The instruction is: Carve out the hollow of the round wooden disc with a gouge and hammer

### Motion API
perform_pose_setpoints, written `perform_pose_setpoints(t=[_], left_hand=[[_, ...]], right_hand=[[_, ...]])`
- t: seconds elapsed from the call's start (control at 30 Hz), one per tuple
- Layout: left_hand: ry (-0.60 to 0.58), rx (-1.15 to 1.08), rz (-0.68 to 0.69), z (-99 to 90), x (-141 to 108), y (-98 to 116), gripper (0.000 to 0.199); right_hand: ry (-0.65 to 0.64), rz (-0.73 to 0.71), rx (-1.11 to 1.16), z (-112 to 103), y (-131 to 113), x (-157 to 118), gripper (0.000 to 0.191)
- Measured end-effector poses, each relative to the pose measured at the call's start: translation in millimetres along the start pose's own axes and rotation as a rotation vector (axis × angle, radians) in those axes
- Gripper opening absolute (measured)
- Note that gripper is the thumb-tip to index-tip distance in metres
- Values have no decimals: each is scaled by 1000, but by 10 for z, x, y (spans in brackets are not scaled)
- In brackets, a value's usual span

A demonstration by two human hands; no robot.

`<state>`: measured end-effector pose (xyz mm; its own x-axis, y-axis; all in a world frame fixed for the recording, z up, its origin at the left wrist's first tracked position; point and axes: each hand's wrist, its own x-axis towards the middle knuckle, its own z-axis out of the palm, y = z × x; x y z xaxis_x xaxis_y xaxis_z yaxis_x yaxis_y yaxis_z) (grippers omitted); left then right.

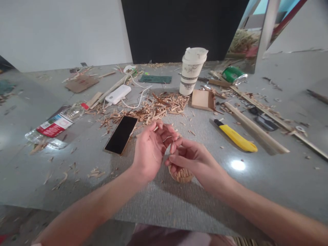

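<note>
Above the tabletop, my left hand (150, 150) is turned palm up with its fingers curled in. A thin pale thread (167, 138) runs across those fingers, and a loose bit lies over the palm. Close against it, my right hand (188, 155) pinches the thread between thumb and fingertips. Whether it is string or fine wire is too small to tell. Below my right hand, a small round woven-looking wooden piece (181, 175) rests on the table, partly covered by the fingers.
Wood shavings (164, 106) lie in a pile beyond my hands. Around stand or lie a phone (121, 135), a power bank (118, 94) with cable, a plastic bottle (55, 125), a paper cup (191, 73), a yellow utility knife (235, 136), wooden strips (256, 128) and a green can (233, 75).
</note>
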<state>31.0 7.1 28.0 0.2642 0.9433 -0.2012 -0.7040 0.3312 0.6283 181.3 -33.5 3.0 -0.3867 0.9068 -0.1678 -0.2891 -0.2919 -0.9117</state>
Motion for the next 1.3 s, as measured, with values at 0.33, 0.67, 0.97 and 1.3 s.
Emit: perform_pose_setpoints(t=[0.33,0.67,0.97,1.3], left_hand=[[165,57,54,-16,-21,-75,22],[69,173,341,-45,-82,-237,21],[-39,173,367,99,-55,-202,24],[-5,169,347,282,-118,-325,20]], right_hand=[[66,-17,-80,86,40,-21,22],[56,51,-158,14,-80,-3,30],[224,-327,-1124,-107,-394,-139,92],[210,-380,-1395,-129,-470,-185,98]])
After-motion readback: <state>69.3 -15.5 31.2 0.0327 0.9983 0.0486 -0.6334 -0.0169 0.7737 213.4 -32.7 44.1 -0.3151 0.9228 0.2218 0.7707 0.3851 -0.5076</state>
